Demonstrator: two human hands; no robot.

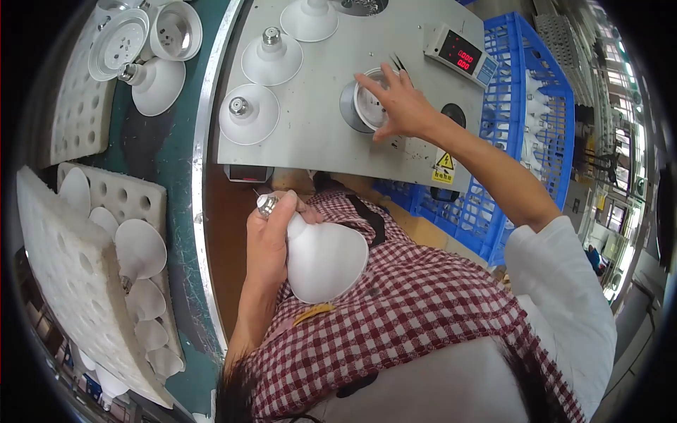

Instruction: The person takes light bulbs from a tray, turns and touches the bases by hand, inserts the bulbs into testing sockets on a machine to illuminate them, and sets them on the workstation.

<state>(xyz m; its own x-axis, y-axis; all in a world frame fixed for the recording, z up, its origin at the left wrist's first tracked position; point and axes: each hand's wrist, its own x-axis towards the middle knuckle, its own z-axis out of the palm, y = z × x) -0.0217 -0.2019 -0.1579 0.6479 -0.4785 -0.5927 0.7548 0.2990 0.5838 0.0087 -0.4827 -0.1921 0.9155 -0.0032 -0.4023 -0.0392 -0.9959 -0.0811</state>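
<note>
My left hand [268, 236] is closed around the neck of a white cone-shaped lamp housing [328, 264], held in front of the checked apron. The housing's metal screw base [266, 204] sticks out by my thumb, and its wide end points down and to the right. Over the grey worktop, my right hand [402, 106] spreads its fingers above a round white-rimmed cup [369, 111] with a shiny side. The hand hides part of the cup; whether the fingertips touch its rim I cannot tell. Three white lamp housings [249, 116] stand with screw bases upward on the worktop's left.
A meter with red digits [460, 55] sits at the worktop's back right. Beside it stands a blue crate [517, 106] with white housings inside. To the left, a green table [185, 282] bears perforated foam blocks [77, 240] and several more housings [159, 84].
</note>
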